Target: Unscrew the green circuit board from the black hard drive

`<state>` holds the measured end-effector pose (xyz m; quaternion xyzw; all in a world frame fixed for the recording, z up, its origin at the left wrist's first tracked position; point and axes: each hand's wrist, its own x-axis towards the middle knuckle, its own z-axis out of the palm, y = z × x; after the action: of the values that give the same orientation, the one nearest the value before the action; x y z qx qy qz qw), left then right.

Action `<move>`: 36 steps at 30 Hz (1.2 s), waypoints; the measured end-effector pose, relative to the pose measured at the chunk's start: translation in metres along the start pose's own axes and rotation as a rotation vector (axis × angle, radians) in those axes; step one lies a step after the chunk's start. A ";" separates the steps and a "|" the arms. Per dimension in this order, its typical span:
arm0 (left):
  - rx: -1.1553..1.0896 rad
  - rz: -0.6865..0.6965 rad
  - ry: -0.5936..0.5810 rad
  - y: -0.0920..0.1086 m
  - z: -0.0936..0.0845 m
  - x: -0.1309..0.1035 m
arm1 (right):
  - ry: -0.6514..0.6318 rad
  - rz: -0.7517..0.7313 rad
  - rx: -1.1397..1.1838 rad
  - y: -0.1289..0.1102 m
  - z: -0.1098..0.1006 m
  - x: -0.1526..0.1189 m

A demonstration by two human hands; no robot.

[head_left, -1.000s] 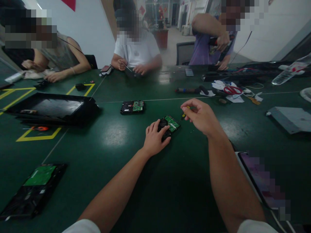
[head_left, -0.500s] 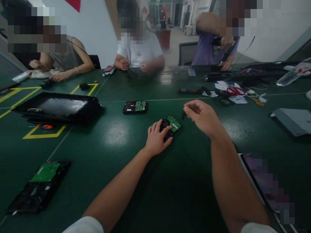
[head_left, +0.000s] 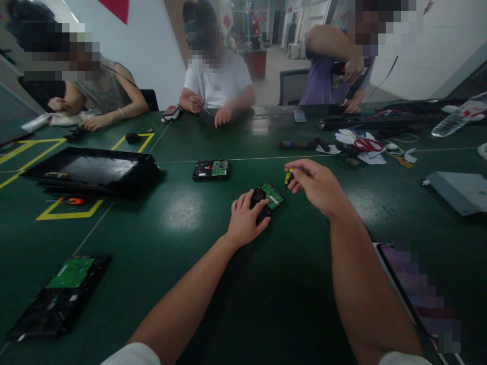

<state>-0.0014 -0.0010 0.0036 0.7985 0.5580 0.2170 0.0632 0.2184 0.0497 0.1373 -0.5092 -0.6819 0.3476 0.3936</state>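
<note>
In the middle of the table lies a black hard drive (head_left: 272, 195) with a green circuit board facing up. My left hand (head_left: 245, 219) grips it from the near left side, thumb and fingers over its black casing. A yellow and black screwdriver (head_left: 288, 178) stands nearly upright in the fingers of my right hand (head_left: 315, 183), its thin tip down by the drive's right corner. Whether the tip touches the drive I cannot tell. A second hard drive (head_left: 210, 170) sits farther back to the left, and a third (head_left: 70, 274) is at the front left.
To the left is a black tray-like case (head_left: 87, 170), with an orange-handled tool (head_left: 72, 201) before it. A tablet-like screen (head_left: 407, 289) lies by my right forearm. Red-handled scissors (head_left: 368, 146) and a grey box (head_left: 456, 190) are at right. Several people sit across the table.
The screwdriver's yellow and black handle now shows more fully as my right fingers have shifted around it. My left hand stays on the drive. The middle co-worker's hand has moved onto the table.
</note>
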 end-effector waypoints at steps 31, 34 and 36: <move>0.001 -0.005 -0.001 -0.003 0.004 0.000 | 0.021 -0.034 -0.074 0.010 -0.001 0.000; 0.000 0.002 -0.001 -0.003 0.004 0.000 | 0.050 -0.008 -0.094 0.012 -0.001 0.000; 0.000 0.001 -0.003 -0.003 0.004 0.000 | 0.038 -0.008 -0.107 0.010 -0.001 0.000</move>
<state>-0.0022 0.0005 -0.0008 0.7990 0.5577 0.2157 0.0638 0.2234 0.0519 0.1284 -0.5332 -0.6938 0.2993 0.3804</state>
